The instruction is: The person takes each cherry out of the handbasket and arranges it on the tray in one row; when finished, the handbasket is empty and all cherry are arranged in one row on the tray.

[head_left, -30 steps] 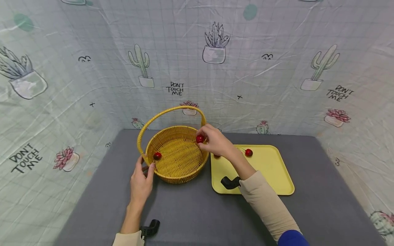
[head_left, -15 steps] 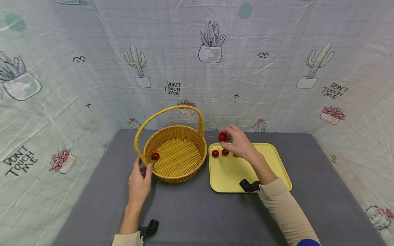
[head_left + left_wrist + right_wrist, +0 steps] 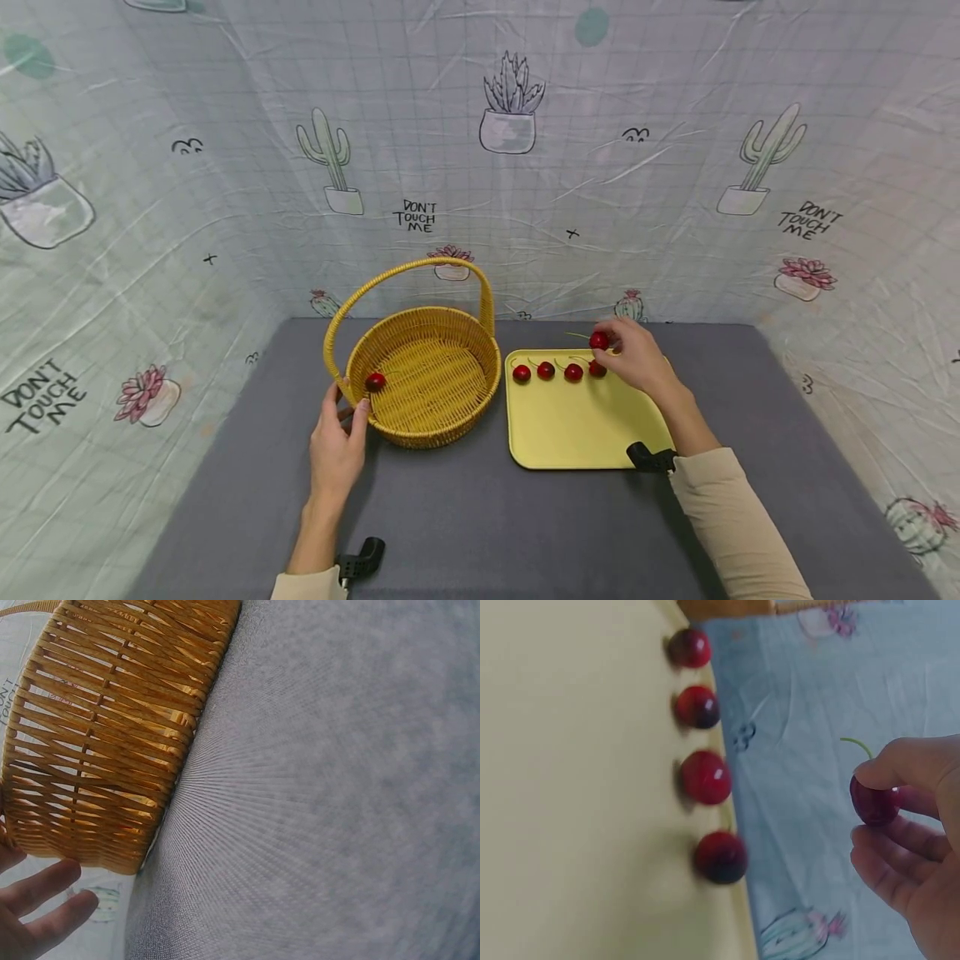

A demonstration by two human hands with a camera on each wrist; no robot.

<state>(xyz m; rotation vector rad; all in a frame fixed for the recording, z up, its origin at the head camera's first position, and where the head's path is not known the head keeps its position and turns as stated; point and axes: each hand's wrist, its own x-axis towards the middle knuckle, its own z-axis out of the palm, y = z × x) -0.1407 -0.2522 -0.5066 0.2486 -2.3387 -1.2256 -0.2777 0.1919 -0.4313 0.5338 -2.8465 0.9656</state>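
A yellow wicker basket point(image 3: 427, 375) with a tall hoop handle stands on the left of the table, one red cherry point(image 3: 376, 382) inside by its left wall. My left hand point(image 3: 337, 450) holds the basket's left rim near the handle's foot, thumb on the rim; in the left wrist view its fingers point(image 3: 49, 889) reach along the woven side. Over the back right of a yellow tray point(image 3: 570, 425), my right hand point(image 3: 637, 358) pinches another cherry point(image 3: 875, 799), its green stem pointing away. Several cherries lie in a row along the tray's back edge, the rightmost cherry point(image 3: 721, 857) just below that hand.
A grey cloth point(image 3: 450, 517) covers the table. Behind and at both sides hangs a pale curtain point(image 3: 420, 150) printed with cacti. The tray stands just right of the basket, a narrow gap between them.
My right hand has carried the cherry rightward from the basket's right rim to above the tray's back right, uncovering the cherry row. My left hand has stayed at the basket's rim.
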